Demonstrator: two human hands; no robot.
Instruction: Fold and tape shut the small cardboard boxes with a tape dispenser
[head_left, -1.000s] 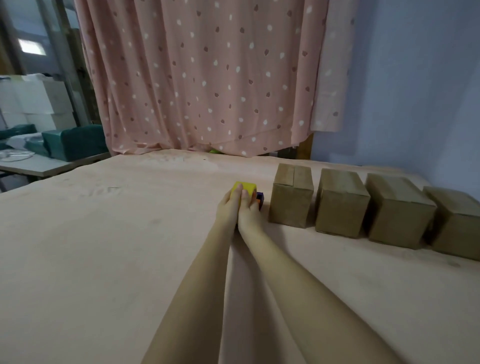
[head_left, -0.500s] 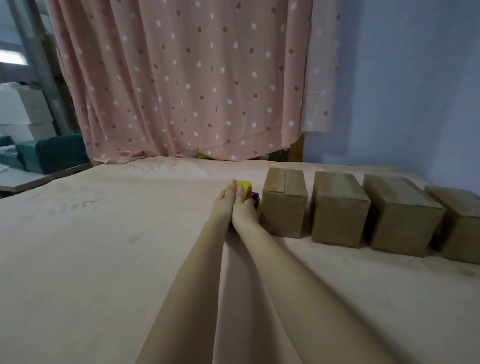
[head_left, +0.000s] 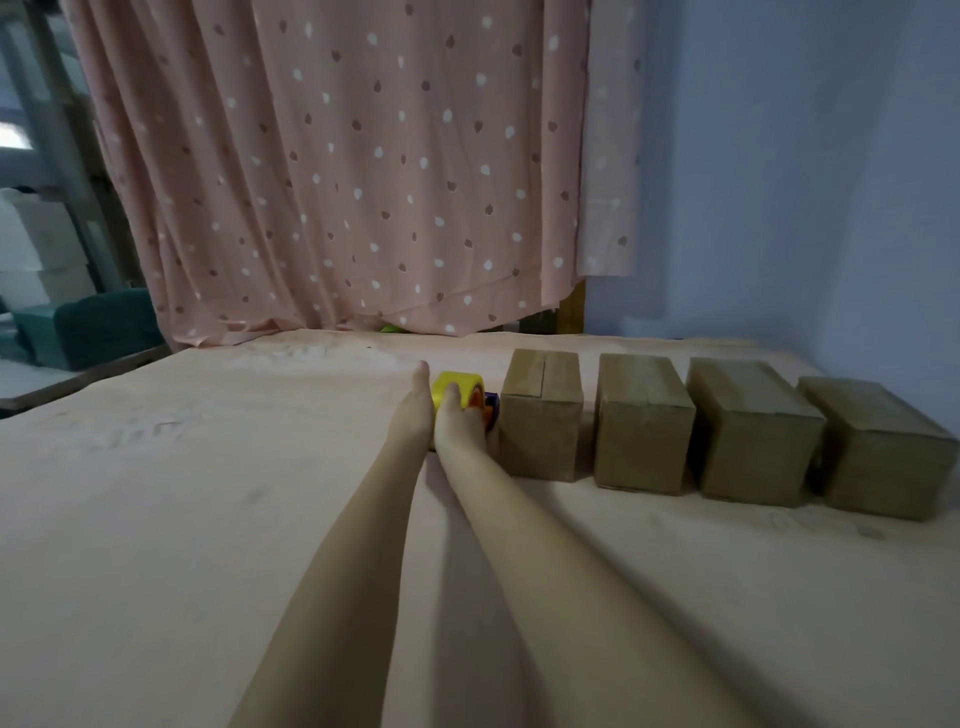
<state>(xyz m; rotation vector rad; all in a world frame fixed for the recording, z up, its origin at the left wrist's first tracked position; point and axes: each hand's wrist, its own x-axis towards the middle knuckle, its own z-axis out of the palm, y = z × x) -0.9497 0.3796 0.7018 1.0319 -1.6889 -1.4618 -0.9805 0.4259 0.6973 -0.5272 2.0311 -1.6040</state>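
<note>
Tape dispenser, yellow roll, at frame centre just left of four closed cardboard boxes on the table: judged light, rigid, smooth; right hand curled over it, left hand straight-fingered alongside; best gripped by its body.

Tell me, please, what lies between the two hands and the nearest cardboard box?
In the head view, the tape dispenser with its yellow roll lies there, beside the leftmost box. The left hand and right hand both rest against it.
</note>
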